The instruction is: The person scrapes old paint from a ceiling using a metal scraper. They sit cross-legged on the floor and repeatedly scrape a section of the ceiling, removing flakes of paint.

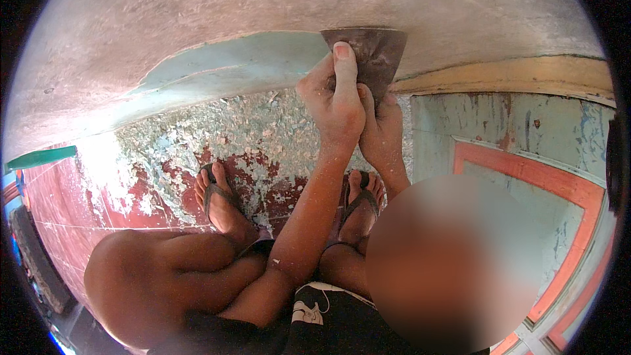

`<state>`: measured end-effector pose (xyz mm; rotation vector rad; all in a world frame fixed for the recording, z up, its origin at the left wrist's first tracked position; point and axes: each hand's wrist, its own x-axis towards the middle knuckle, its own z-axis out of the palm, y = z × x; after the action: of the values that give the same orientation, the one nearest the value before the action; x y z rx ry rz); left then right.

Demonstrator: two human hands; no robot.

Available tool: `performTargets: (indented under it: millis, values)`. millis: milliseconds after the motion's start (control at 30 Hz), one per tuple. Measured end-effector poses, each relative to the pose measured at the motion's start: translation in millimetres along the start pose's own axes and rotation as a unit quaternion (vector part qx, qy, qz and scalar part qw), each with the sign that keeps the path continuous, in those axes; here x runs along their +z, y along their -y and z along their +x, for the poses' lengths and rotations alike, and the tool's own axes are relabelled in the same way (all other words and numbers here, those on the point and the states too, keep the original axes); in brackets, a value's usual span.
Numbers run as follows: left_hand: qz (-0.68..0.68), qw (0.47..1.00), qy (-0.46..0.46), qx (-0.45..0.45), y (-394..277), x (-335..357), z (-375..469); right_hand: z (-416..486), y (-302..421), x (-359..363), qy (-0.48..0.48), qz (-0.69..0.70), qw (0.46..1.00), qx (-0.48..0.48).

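Observation:
A broad, dark metal scraper (pixel 377 52) has its wide edge against the wall (pixel 236 0). My left hand (pixel 337 93) grips the scraper low on its blade, with the thumb laid along the metal. Just below and to the right, my right hand (pixel 384 125) is closed around the scraper's lower end; the handle is hidden by the fingers. Left of the blade runs a strip of pale blue-green paint (pixel 266 54) low on the wall. Bare, greyish-brown surface shows above and around that strip.
Paint flakes (pixel 231 123) cover the red tiled floor (pixel 69 192) along the wall's foot. A worn, pale green door with orange trim (pixel 522 162) stands at the right, beside a yellowish band (pixel 512 74). My sandalled feet (pixel 222 202) are among the flakes. A green object (pixel 42 158) lies far left.

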<state>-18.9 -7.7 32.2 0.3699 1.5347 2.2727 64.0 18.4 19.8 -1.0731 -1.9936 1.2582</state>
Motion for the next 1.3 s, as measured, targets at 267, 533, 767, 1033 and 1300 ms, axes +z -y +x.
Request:
performTargets:
  millis: [267, 533, 767, 1033, 1300]
  values:
    - [-0.047, 0.998, -0.003, -0.030, 4.3, 12.8, -4.0, -3.4, -1.1, -3.3, -0.014, -0.035, 0.999, 0.031]
    - [-0.035, 0.999, 0.006, -0.035, -9.8, 2.6, 1.2, 2.7, 23.1, -7.9, 0.004, -0.071, 0.997, -0.018]
    - [-0.102, 0.993, -0.004, -0.058, -9.0, 17.5, -8.6, -3.0, 22.9, -18.3, -0.009, -0.126, 0.990, 0.069]
    - [-0.044, 0.998, -0.037, 0.037, -26.4, -6.9, 12.0, 9.2, 34.3, 1.7, 0.060, -0.035, 0.997, -0.034]
    - [-0.004, 0.999, 0.029, -0.028, 17.9, 4.3, -10.6, -14.3, -19.0, -12.7, 0.058, 0.065, 0.977, 0.193]
